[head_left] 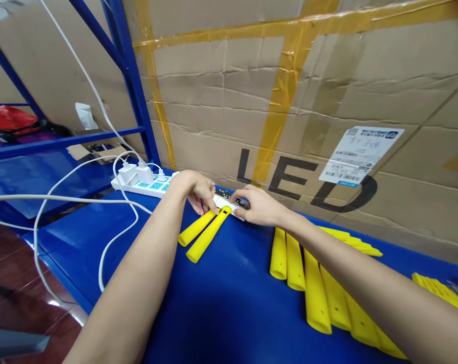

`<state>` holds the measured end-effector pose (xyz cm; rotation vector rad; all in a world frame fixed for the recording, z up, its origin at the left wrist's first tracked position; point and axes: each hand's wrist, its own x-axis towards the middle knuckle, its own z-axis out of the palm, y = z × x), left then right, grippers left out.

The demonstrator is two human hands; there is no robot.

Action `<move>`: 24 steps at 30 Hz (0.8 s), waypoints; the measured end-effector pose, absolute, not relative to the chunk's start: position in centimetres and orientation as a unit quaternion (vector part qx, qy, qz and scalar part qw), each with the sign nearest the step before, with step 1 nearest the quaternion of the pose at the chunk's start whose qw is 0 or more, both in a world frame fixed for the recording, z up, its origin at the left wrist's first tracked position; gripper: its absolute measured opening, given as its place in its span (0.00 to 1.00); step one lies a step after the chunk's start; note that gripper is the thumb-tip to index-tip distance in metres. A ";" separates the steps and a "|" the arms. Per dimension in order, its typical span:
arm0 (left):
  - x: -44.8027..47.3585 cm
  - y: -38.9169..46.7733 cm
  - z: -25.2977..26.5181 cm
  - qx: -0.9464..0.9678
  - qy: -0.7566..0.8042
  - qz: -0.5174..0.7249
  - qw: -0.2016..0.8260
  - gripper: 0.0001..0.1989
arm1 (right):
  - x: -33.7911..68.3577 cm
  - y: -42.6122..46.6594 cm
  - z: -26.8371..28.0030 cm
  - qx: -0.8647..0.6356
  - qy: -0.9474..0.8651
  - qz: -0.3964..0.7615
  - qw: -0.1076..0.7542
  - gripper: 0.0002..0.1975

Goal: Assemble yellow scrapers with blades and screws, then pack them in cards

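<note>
Yellow handles (204, 235) under left hand (196, 189), right hand (261, 207) alongside.

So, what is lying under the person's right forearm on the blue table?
Under the right forearm lies a row of yellow handles, side by side on the blue table. The near ends show; the arm covers the far parts of several, so an exact count is not possible.

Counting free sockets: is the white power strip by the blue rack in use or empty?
In use: the white power strip carries white plug adapters with cables.
</note>
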<state>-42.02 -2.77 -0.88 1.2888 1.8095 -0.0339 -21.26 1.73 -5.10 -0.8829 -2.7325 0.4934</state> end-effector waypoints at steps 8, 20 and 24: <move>-40.7 -2.8 0.0 0.528 0.737 -0.046 0.419 0.28 | -20.9 2.2 -6.5 -0.271 -0.948 0.128 0.108 0.12; -39.7 -2.7 0.9 0.540 0.769 -0.082 0.331 0.31 | -17.5 1.1 -3.0 -0.261 -0.929 0.187 0.182 0.06; -37.4 -3.3 2.9 0.577 0.772 -0.082 0.253 0.26 | -12.2 -0.1 -1.1 -0.284 -0.905 0.227 0.221 0.09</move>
